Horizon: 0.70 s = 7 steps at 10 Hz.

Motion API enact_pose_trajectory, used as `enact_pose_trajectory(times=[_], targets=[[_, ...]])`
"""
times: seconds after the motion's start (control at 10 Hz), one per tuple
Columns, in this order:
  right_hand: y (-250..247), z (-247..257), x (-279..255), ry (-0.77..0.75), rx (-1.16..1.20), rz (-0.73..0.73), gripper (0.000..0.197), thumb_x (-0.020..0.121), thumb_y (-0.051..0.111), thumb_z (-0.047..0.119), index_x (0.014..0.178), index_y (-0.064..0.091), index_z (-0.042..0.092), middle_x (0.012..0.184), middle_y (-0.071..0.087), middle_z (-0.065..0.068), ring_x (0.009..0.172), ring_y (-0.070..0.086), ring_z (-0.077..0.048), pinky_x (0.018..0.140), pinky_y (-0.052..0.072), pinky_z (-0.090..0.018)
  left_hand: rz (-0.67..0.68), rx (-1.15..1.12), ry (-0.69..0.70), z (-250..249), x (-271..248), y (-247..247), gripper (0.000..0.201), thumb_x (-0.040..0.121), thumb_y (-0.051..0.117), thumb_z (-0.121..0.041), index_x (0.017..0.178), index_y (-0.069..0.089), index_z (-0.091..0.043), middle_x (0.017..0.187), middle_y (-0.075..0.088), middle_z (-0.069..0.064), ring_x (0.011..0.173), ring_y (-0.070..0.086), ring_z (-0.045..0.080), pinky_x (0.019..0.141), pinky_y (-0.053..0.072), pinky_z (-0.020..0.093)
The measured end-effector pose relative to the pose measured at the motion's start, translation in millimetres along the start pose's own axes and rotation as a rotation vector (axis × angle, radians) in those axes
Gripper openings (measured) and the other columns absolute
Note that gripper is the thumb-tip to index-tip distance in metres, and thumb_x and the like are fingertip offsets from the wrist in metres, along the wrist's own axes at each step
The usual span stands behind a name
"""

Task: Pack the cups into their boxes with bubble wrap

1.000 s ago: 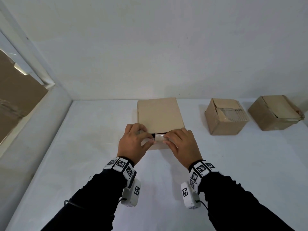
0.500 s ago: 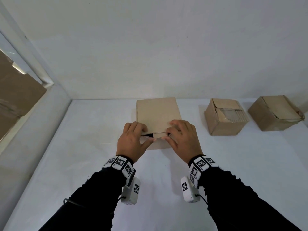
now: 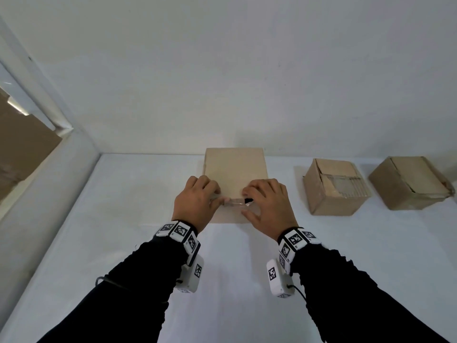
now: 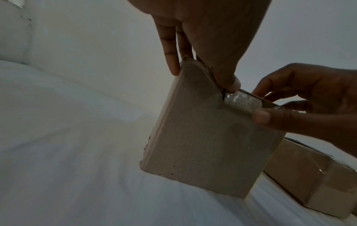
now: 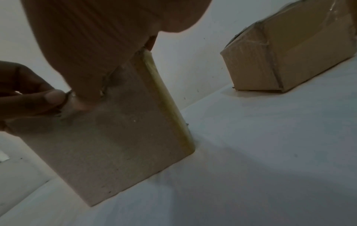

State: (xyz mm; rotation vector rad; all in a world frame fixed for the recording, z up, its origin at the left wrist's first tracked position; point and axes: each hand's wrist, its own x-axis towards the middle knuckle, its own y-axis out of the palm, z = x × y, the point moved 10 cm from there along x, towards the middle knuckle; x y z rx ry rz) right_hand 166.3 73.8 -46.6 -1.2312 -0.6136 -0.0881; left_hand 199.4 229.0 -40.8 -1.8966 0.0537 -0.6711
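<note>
A plain cardboard box (image 3: 235, 169) stands on the white table (image 3: 118, 243), its lid lying almost flat. A strip of bubble wrap (image 3: 233, 201) bulges out of the slit under the lid's near edge. My left hand (image 3: 195, 204) grips the box's near left corner, its fingers (image 4: 170, 50) down the side and the thumb on the edge beside the bubble wrap (image 4: 241, 99). My right hand (image 3: 268, 206) pinches the near right edge of the box (image 5: 115, 130), thumb (image 4: 270, 117) on the front face. No cup is visible; the box's inside is hidden.
Two more cardboard boxes, one taped (image 3: 333, 189) and one with crumpled flaps (image 3: 410, 186), sit to the right by the back wall. A raised white ledge (image 3: 37, 206) runs along the table's left side.
Half a second ago the lid was pressed nearly closed with little wrap showing. Now the bubble wrap strip shows again between my thumbs, and my right hand has slid back towards the near edge.
</note>
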Motion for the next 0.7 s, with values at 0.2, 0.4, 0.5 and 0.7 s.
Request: enact_pose_trajectory(times=[0.2,0.4,0.5,0.7], targets=[[12.2,-27.8,29.3,0.065,-0.039,0.078,0.033,0.073,0.072,0.04,0.102,0.059,0.03,0.108,0.055,0.009,0.096,0.046,-0.02,0.082,0.038,-0.035,0.056,-0.055,0.055,6.7,34.3,13.1,0.019,0.076,0.074,-0.032,0.085,0.061,-0.021,0.089,0.056,-0.008,0.083,0.047,0.015,0.047,0.043,0.027],[17.2,-37.1,45.1,0.127,-0.039,0.084,0.035,0.071,0.074,0.037,0.102,0.059,0.029,0.108,0.054,0.008,0.099,0.047,-0.021,0.083,0.036,-0.033,0.106,-0.044,-0.016,15.2,51.7,26.7,0.016,0.08,0.072,-0.03,0.089,0.061,-0.022,0.094,0.055,-0.007,0.09,0.048,0.017,0.053,0.049,0.033],[17.8,-35.8,47.8,0.147,-0.024,0.149,0.036,0.071,0.074,0.036,0.102,0.057,0.028,0.109,0.054,0.007,0.1,0.047,-0.021,0.083,0.04,-0.035,0.115,-0.075,-0.026,14.3,46.4,25.3,0.018,0.081,0.069,-0.03,0.095,0.061,-0.022,0.099,0.054,-0.007,0.094,0.047,0.015,0.057,0.05,0.032],[6.8,-40.7,36.7,0.297,0.325,0.208,0.03,0.076,0.07,0.036,0.104,0.062,0.027,0.107,0.059,0.01,0.104,0.05,-0.011,0.087,0.046,-0.031,0.139,-0.247,-0.039,18.5,14.4,15.9,0.03,0.083,0.052,-0.046,0.106,0.062,-0.031,0.116,0.058,-0.015,0.107,0.052,0.006,0.082,0.05,0.026]])
